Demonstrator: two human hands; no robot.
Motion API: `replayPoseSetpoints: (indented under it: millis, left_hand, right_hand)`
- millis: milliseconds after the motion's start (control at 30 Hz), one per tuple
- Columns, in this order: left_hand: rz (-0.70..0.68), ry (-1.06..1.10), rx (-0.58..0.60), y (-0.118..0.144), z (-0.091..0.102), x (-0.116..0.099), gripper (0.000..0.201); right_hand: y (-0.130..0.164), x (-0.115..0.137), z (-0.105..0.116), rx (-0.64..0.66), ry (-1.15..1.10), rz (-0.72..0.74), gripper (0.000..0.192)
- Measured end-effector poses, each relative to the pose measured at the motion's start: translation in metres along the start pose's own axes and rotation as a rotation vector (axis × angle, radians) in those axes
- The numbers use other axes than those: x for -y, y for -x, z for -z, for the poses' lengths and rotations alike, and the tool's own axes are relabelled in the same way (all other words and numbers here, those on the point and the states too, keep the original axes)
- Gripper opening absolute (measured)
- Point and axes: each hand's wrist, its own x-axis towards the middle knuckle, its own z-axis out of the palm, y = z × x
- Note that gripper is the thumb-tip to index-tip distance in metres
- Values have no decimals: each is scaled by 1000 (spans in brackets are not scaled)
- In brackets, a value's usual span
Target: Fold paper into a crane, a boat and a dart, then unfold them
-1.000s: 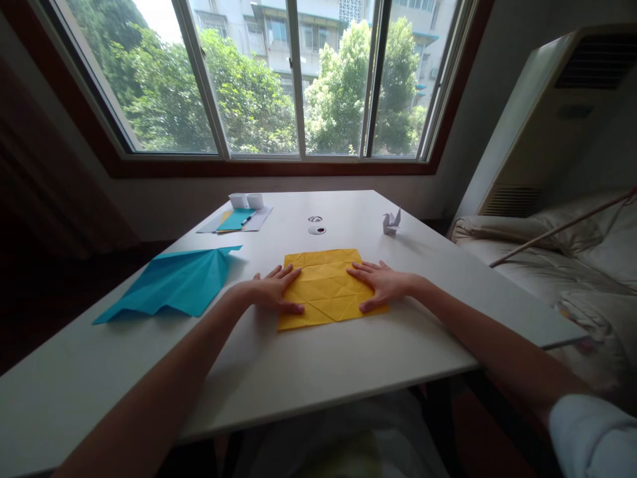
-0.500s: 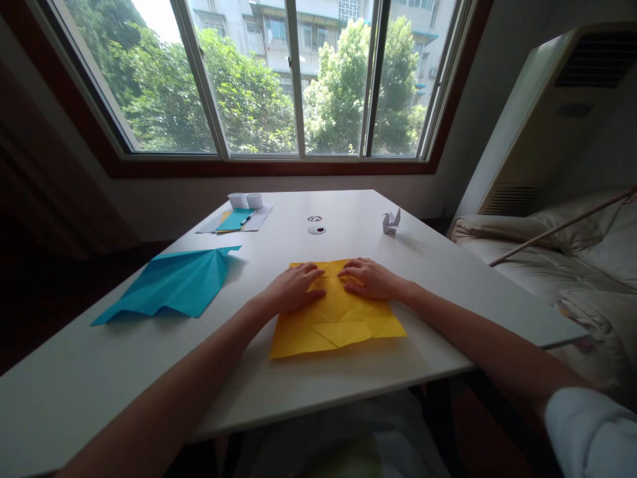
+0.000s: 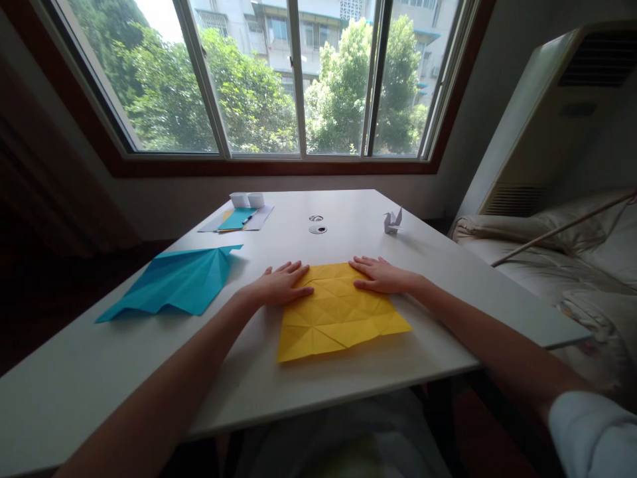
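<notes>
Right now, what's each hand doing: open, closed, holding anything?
Left hand: open, palm down, flat on the far left corner of the yellow paper, gripping nothing.
Right hand: open, flat on the far right corner, gripping nothing.

A creased paper sheet [image 3: 338, 312] lies flat on the counter [image 3: 448, 292], near its front edge. The left hand [image 3: 276, 285] rests on the sheet's far left corner, the right hand [image 3: 381, 275] on its far right corner. Left of the sheet lies a folded paper [image 3: 174, 282]. Behind that, toward the window [image 3: 293, 79], sit two small cups [image 3: 247, 199] with loose papers [image 3: 239, 219] just before them. A paper crane [image 3: 392, 221] stands behind the right hand, well apart.
</notes>
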Motion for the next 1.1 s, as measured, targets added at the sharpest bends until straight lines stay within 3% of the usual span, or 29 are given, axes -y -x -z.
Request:
replayPoseSetpoints:
  millis: [167, 300, 600, 833, 967, 1100]
  left_hand:
    - [165, -36, -70, 0, 5, 17, 80]
    - [178, 36, -148, -7, 2, 27, 64]
    - [114, 775, -323, -12, 4, 18, 46]
    - [235, 1151, -214, -5, 6, 10, 75]
    - [281, 1242, -161, -5, 2, 11, 69]
    - [283, 1264, -248, -5, 2, 11, 63]
  right_hand:
    - [2, -10, 2, -20, 35, -17, 83]
    - [0, -13, -2, -62, 55, -44, 82]
    - [-1, -14, -7, -104, 75, -43, 79]
    - [-2, -13, -7, -115, 88, -65, 77]
    - [-3, -14, -9, -130, 86, -114, 76]
    - [-6, -17, -11, -179, 68, -167, 76]
